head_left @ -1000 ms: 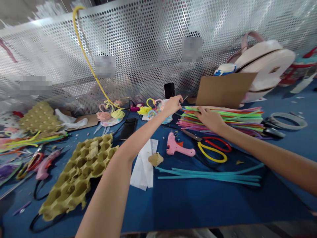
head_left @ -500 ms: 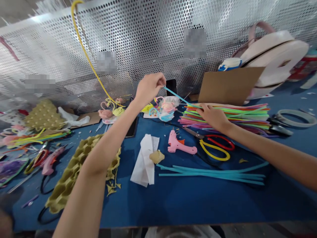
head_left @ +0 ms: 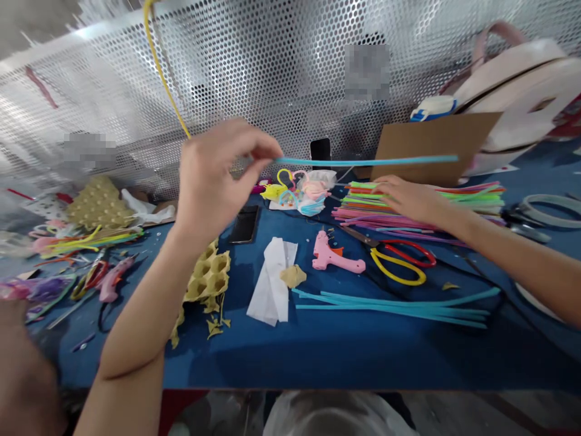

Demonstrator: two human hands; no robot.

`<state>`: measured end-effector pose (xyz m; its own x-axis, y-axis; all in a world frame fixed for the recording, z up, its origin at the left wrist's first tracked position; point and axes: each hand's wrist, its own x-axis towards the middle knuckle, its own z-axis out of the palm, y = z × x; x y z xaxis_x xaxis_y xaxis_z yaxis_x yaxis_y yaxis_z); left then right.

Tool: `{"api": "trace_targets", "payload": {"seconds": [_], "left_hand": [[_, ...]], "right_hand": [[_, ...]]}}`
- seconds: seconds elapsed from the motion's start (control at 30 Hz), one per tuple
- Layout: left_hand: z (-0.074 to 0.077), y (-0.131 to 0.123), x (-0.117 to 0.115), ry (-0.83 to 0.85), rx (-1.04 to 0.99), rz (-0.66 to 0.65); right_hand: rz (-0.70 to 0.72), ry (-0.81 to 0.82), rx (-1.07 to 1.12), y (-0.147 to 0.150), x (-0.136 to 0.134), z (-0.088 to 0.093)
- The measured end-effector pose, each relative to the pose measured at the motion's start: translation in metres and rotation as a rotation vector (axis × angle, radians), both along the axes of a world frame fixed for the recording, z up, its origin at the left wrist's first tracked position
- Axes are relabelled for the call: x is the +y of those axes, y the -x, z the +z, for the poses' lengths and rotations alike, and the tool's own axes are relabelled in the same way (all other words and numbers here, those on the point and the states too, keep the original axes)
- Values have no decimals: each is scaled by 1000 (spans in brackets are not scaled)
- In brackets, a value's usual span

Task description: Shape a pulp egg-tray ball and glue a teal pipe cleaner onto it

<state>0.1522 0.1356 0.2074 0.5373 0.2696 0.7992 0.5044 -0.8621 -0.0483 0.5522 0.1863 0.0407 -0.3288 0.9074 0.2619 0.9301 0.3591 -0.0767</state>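
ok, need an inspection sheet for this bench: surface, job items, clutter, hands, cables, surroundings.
Surface: blue tabletop, small scraps about.
Job items: light-blue strip held aloft; multicoloured bundle; loose blue strips lying in front.
Clutter: pink glue gun, scissors, white paper, egg tray.
Left hand: pinching the light-blue strip's end.
Right hand: over the multicoloured bundle; contact unclear.
Cables: dark cable near scissors.
Surroundings: perforated metal panel, cardboard, backpack.

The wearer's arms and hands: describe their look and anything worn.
The left arm and right arm are bare, with no sleeves in view. The left hand and right hand are gloveless; no watch or ring shows, though blur hides fine detail.
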Motion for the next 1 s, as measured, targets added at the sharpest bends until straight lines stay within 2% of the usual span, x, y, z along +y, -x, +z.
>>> {"api": "trace_targets", "payload": {"seconds": [0.03, 0.1, 0.13, 0.2, 0.27, 0.3, 0.43, 0.5, 0.57, 0.63, 0.7, 0.87, 1.0], "left_hand": [[-7, -1, -8, 37, 15, -53], [-21, -4, -21, 205, 13, -56], [-29, -6, -26, 270, 19, -78], [-44, -10, -33, 388, 38, -144], [-58, -14, -37, 474, 42, -204], [-65, -16, -38, 507, 57, -227], [-85, -19, -42, 503, 36, -252], [-92, -17, -44, 486, 26, -252], [-98, -12, -45, 486, 29, -205], [-106, -4, -44, 571, 99, -118], [-115, 5, -40, 685, 206, -36], [-135, 28, -29, 906, 336, 81], [-143, 43, -26, 948, 401, 48]], "right_hand": [[38, 17, 227, 2, -8, 11], [86, 22, 358, 12, -29, 35], [120, 77, 417, 21, -42, 46], [226, 380, 772, 43, -72, 64], [391, 746, 972, 69, -102, 73], [455, 878, 993, 82, -115, 75], [452, 1031, 869, 115, -153, 67], [386, 945, 781, 116, -157, 62], [318, 706, 656, 109, -153, 57], [256, 424, 491, 95, -142, 53], [210, 238, 338, 79, -128, 47], [102, -8, 21, 51, -99, 15], [40, -213, -257, 58, -90, -2]]}}
